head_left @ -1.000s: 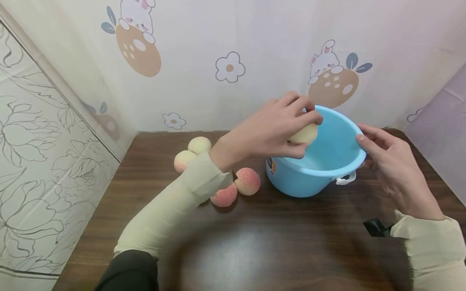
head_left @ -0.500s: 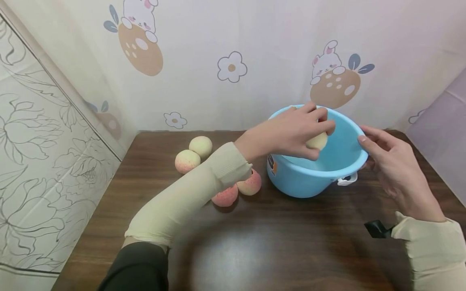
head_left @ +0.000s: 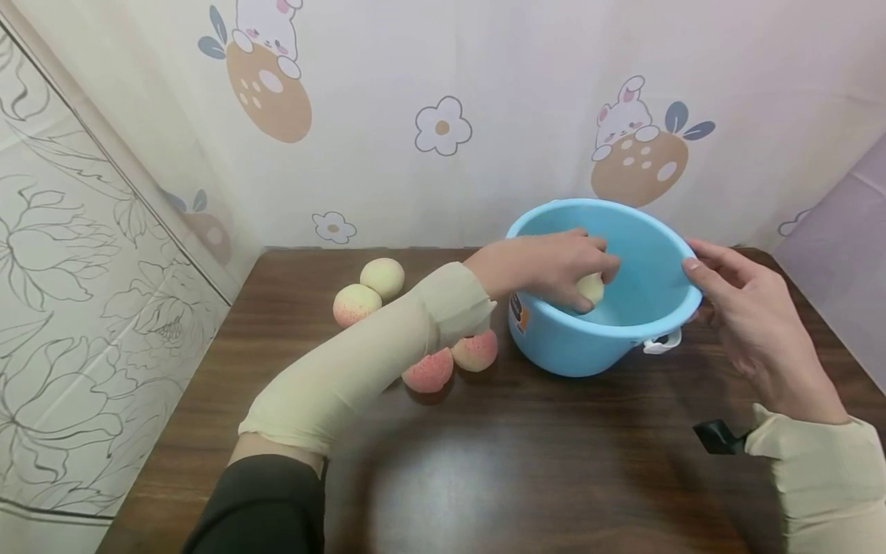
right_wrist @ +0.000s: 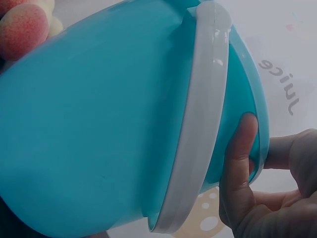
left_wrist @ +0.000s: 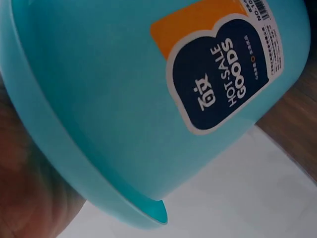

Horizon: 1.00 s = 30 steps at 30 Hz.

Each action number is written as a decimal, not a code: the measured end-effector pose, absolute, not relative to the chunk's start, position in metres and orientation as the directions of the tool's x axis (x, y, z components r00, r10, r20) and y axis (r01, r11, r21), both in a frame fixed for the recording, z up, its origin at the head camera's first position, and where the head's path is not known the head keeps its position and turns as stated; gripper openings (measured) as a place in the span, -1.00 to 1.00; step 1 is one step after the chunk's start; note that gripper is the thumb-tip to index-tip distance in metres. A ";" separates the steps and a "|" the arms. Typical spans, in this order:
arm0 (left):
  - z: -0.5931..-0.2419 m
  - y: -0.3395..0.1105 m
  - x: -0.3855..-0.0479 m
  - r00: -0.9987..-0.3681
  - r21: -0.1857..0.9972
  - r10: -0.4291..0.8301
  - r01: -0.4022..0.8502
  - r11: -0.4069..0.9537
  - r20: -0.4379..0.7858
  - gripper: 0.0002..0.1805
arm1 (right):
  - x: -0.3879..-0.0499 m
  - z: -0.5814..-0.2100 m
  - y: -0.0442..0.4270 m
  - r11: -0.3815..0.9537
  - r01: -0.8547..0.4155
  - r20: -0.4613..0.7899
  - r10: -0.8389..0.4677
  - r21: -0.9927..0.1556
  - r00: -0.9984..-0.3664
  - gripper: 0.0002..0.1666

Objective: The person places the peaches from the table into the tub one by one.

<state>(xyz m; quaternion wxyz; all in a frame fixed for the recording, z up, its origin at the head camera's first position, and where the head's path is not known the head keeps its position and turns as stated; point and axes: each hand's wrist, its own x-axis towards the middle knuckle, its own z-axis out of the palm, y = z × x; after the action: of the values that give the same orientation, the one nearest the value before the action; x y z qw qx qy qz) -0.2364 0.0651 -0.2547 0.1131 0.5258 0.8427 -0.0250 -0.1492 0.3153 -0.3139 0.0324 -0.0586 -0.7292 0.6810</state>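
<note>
So up front there's the dark wood table [head_left: 526, 469], with two pinkish peaches [head_left: 428, 372] partly tucked behind the left sleeve [head_left: 367, 358]. Right hand [head_left: 754, 315] is pinching the rim of a blue bucket [head_left: 574, 354], white handle [right_wrist: 195, 129] hanging outside. Left hand [head_left: 554, 265] goes over the rim, fingers curled round a pale peach [head_left: 591, 289] inside; can't tell if it's touching bottom. Farther back, two paler peaches [head_left: 383, 278] touch, then a bunny-print curtain [head_left: 512, 100].

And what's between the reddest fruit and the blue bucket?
Another fruit, partly behind the left sleeve, then bare table, as the head view shows.
</note>
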 end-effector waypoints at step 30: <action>-0.261 0.084 -0.248 -0.467 0.187 0.798 0.807 0.561 -0.380 -0.64 | -0.149 -0.314 0.317 0.049 0.043 -0.036 0.120 -0.998 -0.992 -0.27</action>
<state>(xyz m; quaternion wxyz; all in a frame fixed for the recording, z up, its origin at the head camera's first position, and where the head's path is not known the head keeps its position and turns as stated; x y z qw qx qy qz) -0.2479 0.0842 -0.2614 0.2170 0.4686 0.8563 -0.0093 -0.1490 0.3166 -0.3140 0.0283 -0.0563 -0.7237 0.6872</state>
